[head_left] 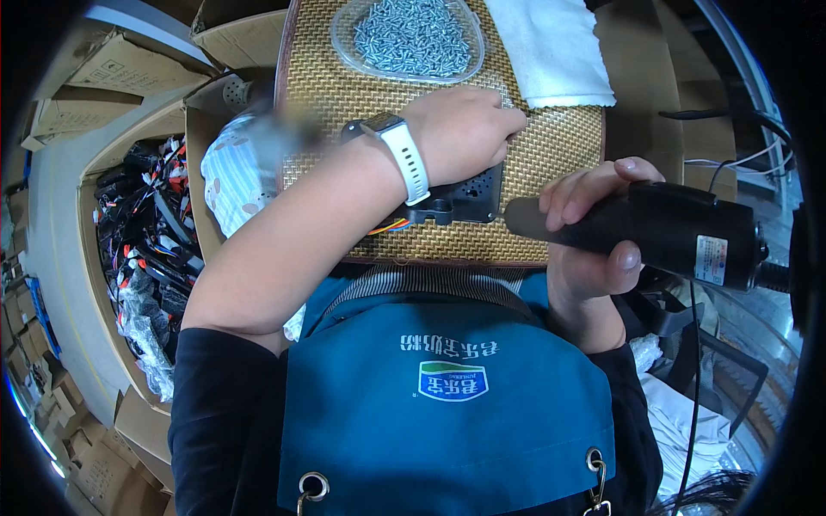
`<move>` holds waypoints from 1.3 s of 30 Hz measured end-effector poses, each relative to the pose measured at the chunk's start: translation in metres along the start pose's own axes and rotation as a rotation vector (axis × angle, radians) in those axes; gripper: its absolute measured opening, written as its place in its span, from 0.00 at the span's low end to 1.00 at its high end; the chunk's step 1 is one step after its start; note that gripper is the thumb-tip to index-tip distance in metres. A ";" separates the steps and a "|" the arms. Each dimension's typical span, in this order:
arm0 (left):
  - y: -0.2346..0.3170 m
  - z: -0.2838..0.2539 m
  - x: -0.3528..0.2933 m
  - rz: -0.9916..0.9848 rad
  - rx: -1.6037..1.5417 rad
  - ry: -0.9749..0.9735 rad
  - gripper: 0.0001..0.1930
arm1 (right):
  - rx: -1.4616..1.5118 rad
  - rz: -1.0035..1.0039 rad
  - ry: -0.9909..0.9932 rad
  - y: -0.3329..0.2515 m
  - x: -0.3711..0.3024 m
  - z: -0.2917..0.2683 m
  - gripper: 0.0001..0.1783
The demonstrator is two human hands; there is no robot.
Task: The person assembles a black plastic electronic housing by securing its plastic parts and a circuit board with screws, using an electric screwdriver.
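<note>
My left hand (460, 131) lies across a black plastic housing (482, 199) on the woven mat, fingers curled over its far right side. The hand and wrist cover much of the housing; the thumb is hidden. Red, yellow and blue wires (390, 227) come out at its near left. In my right hand (589, 273) is a black electric screwdriver (671, 228), gripped around its body and lying nearly level. Its tip end points left at the housing's near right corner; I cannot tell whether the bit touches there.
A clear plastic tub (340, 39) of silver screws (413, 36) stands at the mat's far side, beside a white cloth (555, 52). The woven mat (555, 142) covers the work surface. To the left, a cardboard box (90, 249) holds black wired parts. The screwdriver's cable (693, 387) hangs at right.
</note>
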State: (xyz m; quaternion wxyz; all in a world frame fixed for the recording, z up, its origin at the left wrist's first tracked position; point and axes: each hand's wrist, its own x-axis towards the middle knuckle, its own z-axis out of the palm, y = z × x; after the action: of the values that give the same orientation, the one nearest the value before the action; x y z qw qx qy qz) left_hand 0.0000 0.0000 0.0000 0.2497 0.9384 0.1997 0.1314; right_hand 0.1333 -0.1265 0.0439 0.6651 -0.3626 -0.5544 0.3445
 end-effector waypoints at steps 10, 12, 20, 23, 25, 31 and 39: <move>-0.003 0.006 0.008 -0.057 0.102 0.227 0.07 | -0.040 -0.094 0.114 -0.005 0.018 0.006 0.39; -0.001 0.006 0.007 -0.112 0.081 0.216 0.07 | -0.212 -0.005 0.127 -0.005 0.015 0.009 0.42; 0.000 0.003 0.007 -0.135 0.101 0.186 0.08 | -0.212 0.088 0.092 0.002 0.015 0.013 0.40; -0.001 0.003 0.005 -0.136 0.111 0.181 0.08 | -0.182 0.079 0.026 0.002 0.018 0.013 0.39; -0.002 0.005 0.006 -0.132 0.110 0.182 0.08 | -0.181 0.081 -0.003 0.002 0.018 0.014 0.39; -0.005 0.004 0.007 -0.141 0.072 0.137 0.09 | -0.226 0.024 0.039 0.003 0.012 0.022 0.35; -0.003 0.001 0.007 -0.141 0.066 0.119 0.08 | -0.201 0.017 -0.028 0.001 0.015 0.019 0.36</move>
State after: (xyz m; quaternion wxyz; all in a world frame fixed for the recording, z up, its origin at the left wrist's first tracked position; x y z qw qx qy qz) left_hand 0.0057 0.0050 -0.0017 0.2152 0.9202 0.2837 0.1625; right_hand 0.1170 -0.1115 0.0528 0.6146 -0.4274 -0.5923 0.2978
